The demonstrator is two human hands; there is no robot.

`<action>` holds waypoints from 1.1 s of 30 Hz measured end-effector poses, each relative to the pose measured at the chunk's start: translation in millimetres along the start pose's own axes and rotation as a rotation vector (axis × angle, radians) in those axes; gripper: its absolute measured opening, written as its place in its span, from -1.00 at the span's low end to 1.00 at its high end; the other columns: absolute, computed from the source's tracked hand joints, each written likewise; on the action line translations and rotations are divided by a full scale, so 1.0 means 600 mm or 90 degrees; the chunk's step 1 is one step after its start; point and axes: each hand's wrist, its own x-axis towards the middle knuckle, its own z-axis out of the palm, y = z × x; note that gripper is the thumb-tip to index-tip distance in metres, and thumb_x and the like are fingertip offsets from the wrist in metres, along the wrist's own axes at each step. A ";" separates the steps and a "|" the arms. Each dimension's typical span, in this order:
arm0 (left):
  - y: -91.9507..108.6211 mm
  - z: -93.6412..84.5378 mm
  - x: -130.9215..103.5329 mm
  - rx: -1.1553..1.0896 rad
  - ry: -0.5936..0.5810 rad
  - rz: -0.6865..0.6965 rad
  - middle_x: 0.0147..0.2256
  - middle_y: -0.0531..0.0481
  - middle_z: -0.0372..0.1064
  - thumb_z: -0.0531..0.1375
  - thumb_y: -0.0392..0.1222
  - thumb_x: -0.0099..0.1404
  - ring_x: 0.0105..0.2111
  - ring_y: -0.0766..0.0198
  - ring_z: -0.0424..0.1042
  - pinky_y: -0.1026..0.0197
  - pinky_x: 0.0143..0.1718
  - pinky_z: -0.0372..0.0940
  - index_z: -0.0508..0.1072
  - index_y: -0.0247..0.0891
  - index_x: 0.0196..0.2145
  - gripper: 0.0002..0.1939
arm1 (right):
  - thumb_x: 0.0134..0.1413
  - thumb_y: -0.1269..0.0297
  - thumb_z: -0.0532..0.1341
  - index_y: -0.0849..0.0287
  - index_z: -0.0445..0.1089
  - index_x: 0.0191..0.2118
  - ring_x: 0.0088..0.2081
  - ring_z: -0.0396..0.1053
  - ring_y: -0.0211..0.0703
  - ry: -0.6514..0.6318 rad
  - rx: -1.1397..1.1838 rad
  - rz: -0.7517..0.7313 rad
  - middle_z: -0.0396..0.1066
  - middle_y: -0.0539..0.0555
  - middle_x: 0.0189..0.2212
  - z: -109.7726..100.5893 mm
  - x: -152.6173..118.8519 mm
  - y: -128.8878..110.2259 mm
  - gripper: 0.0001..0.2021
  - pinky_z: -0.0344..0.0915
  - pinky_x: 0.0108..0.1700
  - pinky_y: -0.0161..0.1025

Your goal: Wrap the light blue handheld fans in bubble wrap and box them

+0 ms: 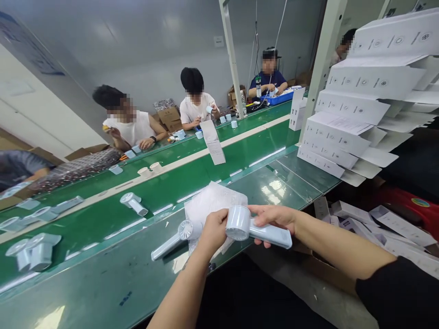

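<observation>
Close to me, the left hand [213,230] pinches the side of the round head of a pale blue fan [238,223]. The right hand [279,217] has its fingers curled round the handle. The fan is up in the air just over the table edge, between the two hands. One hand at each end probably stops it from tipping or turning.

Just past the hands, soft white sheets [217,196] lie in a pile on the shiny table [103,283]. They may be there to stop scratches. A second fan [171,244] lies beside them, maybe so it is easy to reach.

On the right, folded white boxes [346,109] lean in a tall, messy stack, likely so they can be grabbed one by one.

Farther off, a green belt [185,177] has another fan [130,201] lying on it. A long white box [214,144] lies over its far strip. Across the belt, a person in a white shirt [202,108] holds up a small blue part [209,109], maybe to see it well.
</observation>
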 end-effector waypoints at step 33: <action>0.067 0.060 0.112 0.328 0.390 0.413 -0.28 -0.21 0.37 -0.01 -0.36 0.28 -0.23 0.09 0.38 0.06 -0.19 0.31 0.32 -0.35 -0.13 -0.78 | 0.30 0.37 -0.05 0.33 0.24 -0.18 -0.60 0.41 -0.30 0.456 -0.114 0.084 0.40 0.10 -0.55 0.029 0.020 -0.206 -0.82 0.36 -0.64 -0.47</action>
